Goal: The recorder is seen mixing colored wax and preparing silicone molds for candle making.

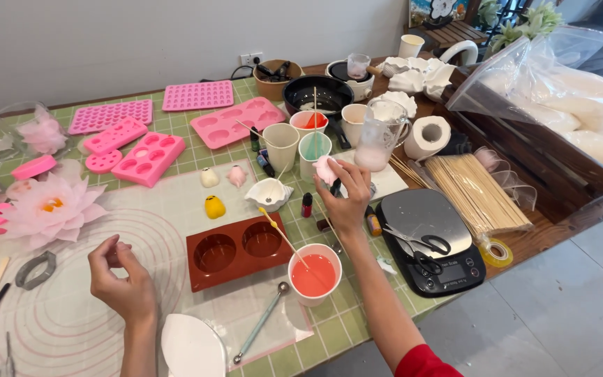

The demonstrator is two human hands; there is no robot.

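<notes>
Above the middle of the table (357,328), the right hand (347,199) is raised with its fingers bent around a small pale pink soft lump (326,169), which it pinches at the fingertips. The lump sits at the top of the grip, just in front of a teal paper cup (313,155) and a clear glass measuring jug with pinkish liquid (380,134).

Below this hand stands a white paper cup of coral-red liquid (314,274), with a thin wooden stick tipped in yellow (282,236) leaning in it. Left of that cup lies a brown two-cavity silicone mould (235,250), and a metal spoon with a pale green handle (261,322) lies near the front edge. To the right sits a black digital kitchen scale (430,241) with black-handled scissors (420,246) on top.

The left hand (121,279) hovers over the translucent silicone mat with circle markings (71,300), well apart from the lump; its thumb and fingertips are drawn loosely together, and nothing can be seen held in them.

Farther out, pink silicone moulds (148,158) lie across the green checked cloth, a large pink paper lotus flower (49,208) rests at the left, and a bundle of bamboo skewers (476,192) lies at the right beside a roll of tissue (427,137).
</notes>
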